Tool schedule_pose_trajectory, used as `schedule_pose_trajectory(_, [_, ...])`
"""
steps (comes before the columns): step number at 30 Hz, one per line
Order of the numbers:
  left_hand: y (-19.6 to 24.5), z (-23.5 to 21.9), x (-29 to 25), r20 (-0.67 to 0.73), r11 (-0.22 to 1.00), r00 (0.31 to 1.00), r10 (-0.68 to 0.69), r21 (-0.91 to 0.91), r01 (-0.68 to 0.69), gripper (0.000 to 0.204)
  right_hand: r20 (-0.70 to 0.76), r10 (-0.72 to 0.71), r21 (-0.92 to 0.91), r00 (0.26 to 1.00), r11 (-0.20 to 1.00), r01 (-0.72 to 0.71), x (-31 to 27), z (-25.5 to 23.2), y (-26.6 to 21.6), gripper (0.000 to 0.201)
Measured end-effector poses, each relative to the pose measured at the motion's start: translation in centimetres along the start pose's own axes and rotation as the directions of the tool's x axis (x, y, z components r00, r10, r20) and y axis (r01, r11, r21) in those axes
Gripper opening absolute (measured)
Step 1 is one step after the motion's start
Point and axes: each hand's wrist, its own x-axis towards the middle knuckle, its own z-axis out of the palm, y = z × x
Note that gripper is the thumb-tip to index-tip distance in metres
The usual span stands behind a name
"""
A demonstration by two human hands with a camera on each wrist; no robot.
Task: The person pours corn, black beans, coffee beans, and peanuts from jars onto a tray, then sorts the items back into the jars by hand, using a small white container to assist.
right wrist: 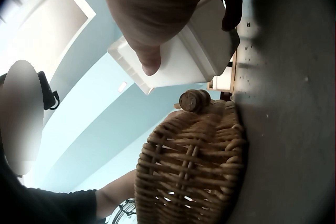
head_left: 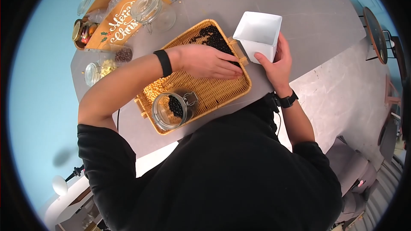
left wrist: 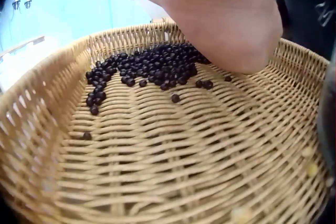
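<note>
Right-hand grip, as I read it from my remote post: the right hand [head_left: 280,66] pinches a white container [head_left: 261,34] between thumb and fingers, the thumb on its outer wall. The container is square-mouthed, smooth and plain, its sides narrowing toward the base; the head view shows me its pale interior. It is held just beside the handled end of a wicker basket [head_left: 205,90]; whether its base touches the table I cannot tell. The left hand [head_left: 209,63] reaches over that end of the basket, its fingers straight and close together, beside a heap of small, dark, rounded beans [head_left: 214,38]. From the left wrist I see a few strays scattered on the tan weave. Toward the opposite end lie yellow kernels [head_left: 154,89] and a clear clasped jar [head_left: 156,122] with dark beans showing through it. Beyond, on the grey table [head_left: 312,21], stands a wooden box [head_left: 97,45] with white lettering.
</note>
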Motion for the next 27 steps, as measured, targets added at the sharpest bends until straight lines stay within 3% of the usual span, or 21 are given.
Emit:
schedule_pose_trajectory(9, [0.5,0.9,-3.8,-0.021,0.966,0.966,-0.258,-0.002,0.258,0.059,0.0,-0.013,-0.01,1.0,1.0,0.013,0.1,0.2,0.0,0.099])
schedule_pose_trajectory(12, [0.8,0.2,-3.4,-0.037,0.986,0.986,-0.165,0.033,0.166,0.061,0.0,-0.013,-0.016,1.0,1.0,0.013,0.1,0.2,0.0,0.099])
schedule_pose_trajectory(15, [1.4,0.0,-0.7,-0.074,0.993,0.992,-0.105,-0.062,0.1,0.062,-0.004,-0.013,-0.015,1.0,1.0,0.012,0.1,0.1,0.1,0.099])
schedule_pose_trajectory(18, [1.7,1.1,0.1,-0.108,0.971,0.979,-0.175,-0.182,0.153,0.066,-0.002,-0.007,-0.023,1.0,1.0,0.007,0.0,0.1,-0.1,0.099])
schedule_pose_trajectory(21, [1.0,0.9,-1.4,-0.053,0.972,0.977,-0.207,-0.125,0.199,0.064,-0.007,-0.007,-0.032,1.0,0.999,0.007,0.1,0.0,-0.1,0.099])
schedule_pose_trajectory(25, [0.9,0.8,-4.4,-0.048,0.922,0.925,-0.377,-0.114,0.37,0.06,0.004,-0.005,-0.023,1.0,1.0,0.005,0.1,0.2,0.2,0.099])
schedule_pose_trajectory(27, [1.1,0.5,-4.4,-0.067,0.937,0.935,-0.347,-0.07,0.343,0.06,0.002,0.003,-0.022,1.0,1.0,-0.003,0.1,0.1,0.1,0.099])
